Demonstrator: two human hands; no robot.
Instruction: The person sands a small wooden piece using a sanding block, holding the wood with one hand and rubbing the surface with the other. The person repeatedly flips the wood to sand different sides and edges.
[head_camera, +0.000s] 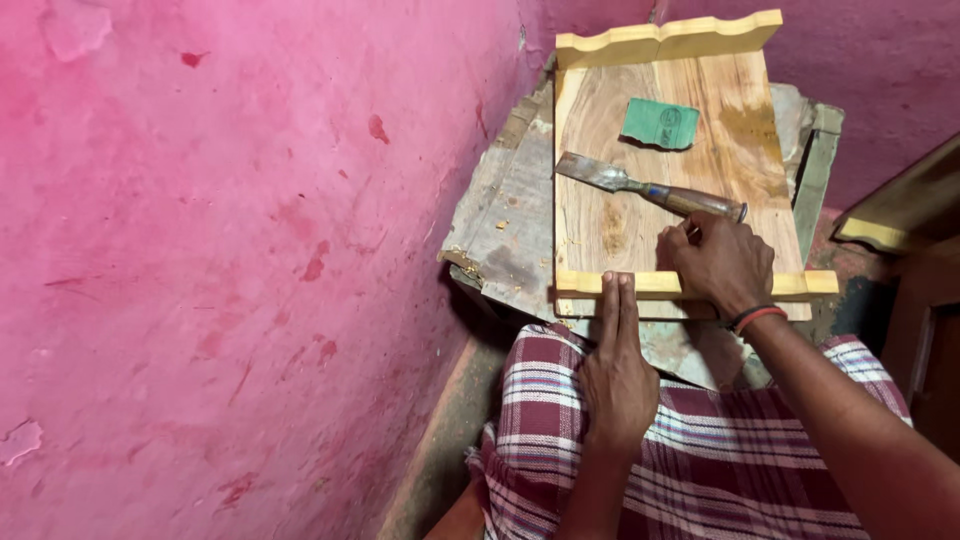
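Note:
A flat wooden board (640, 190) with a pale yellow moulded strip along its near edge (800, 284) and another along its far edge (665, 42) lies on a rough grey slab (510, 210). My left hand (617, 365) rests with straight fingers pressed onto the near strip. My right hand (720, 262) is curled over the same strip a little to the right, and seems to pinch something small; I cannot tell what. A chisel with a wooden handle (650, 187) lies on the board just beyond my right hand. A green piece of sandpaper (660, 123) lies farther back.
A pink plastered wall (230, 250) runs close along the left side. My lap is covered by a maroon and white checked cloth (690, 450). Dark wooden furniture with a yellow edge (900, 215) stands at the right.

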